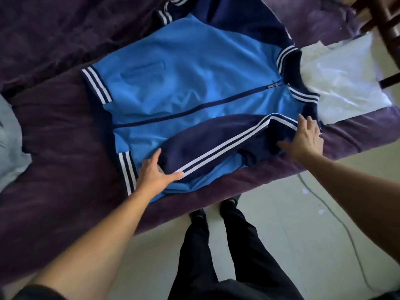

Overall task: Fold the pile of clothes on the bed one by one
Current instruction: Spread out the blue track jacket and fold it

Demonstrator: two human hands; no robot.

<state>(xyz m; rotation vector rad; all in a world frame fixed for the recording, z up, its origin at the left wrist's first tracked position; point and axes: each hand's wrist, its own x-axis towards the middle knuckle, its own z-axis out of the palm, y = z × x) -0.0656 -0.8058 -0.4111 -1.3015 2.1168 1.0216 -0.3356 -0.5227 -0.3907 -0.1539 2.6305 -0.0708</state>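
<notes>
While the jacket (194,83) lies flat, both hands (155,172) (305,137) press its folded sleeve (216,144), fingers spread.

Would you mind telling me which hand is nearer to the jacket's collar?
The right hand, resting flat on the folded navy sleeve just beside the collar. The left hand lies at the sleeve's other end, near the striped hem.
</notes>
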